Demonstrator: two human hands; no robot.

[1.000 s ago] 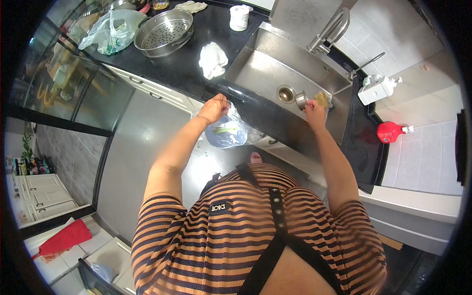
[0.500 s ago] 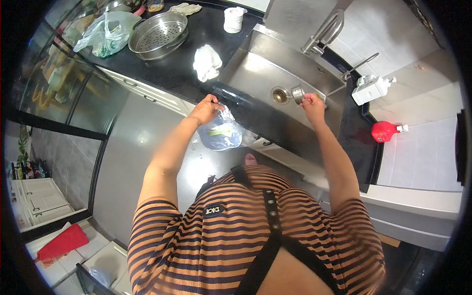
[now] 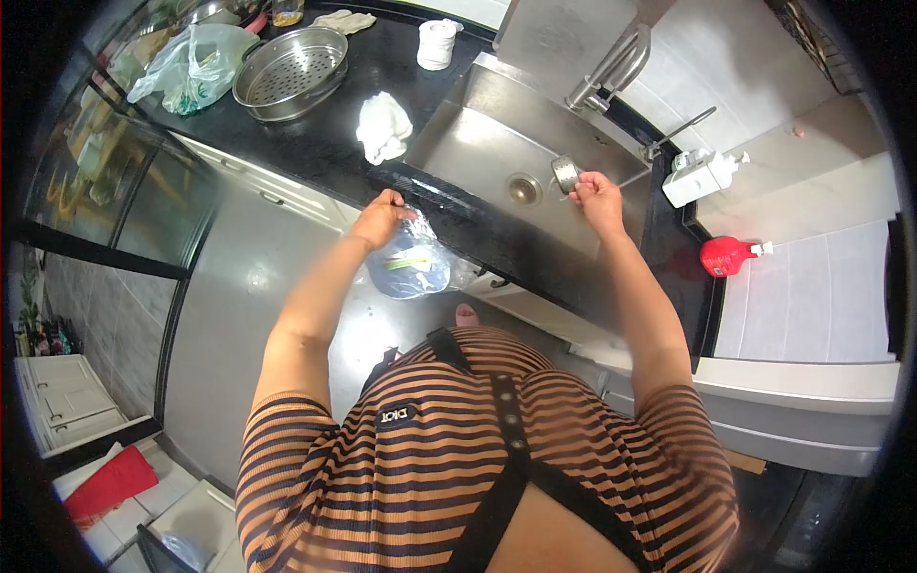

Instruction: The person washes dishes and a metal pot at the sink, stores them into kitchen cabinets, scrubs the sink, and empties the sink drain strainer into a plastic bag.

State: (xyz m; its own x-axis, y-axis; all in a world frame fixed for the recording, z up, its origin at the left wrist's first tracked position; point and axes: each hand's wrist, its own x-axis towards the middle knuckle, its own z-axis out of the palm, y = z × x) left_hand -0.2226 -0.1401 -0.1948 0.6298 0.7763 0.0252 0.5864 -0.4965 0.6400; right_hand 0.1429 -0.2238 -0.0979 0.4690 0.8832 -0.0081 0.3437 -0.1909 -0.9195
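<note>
My left hand (image 3: 379, 222) is closed on the gathered top of a clear plastic bag (image 3: 409, 272), which hangs in front of the counter edge. A few pale green and white scraps lie in the bag. Over the sink (image 3: 478, 131), my right hand (image 3: 598, 201) pinches a small metal sink strainer (image 3: 565, 173), tilted on its side. The strainer is just right of the round drain (image 3: 524, 189). Its inside cannot be made out well.
On the black counter (image 3: 296, 143) are a crumpled white cloth (image 3: 384, 129), a steamer pan (image 3: 291, 74), a plastic bag of greens (image 3: 196, 72) and a white roll (image 3: 437, 44). A faucet (image 3: 611, 72), a white bottle (image 3: 697, 179) and a red bottle (image 3: 731, 256) stand around the sink.
The view has shifted slightly. My right hand has turned the strainer a little and it sits a bit higher beside the drain. Both hands keep their hold.
</note>
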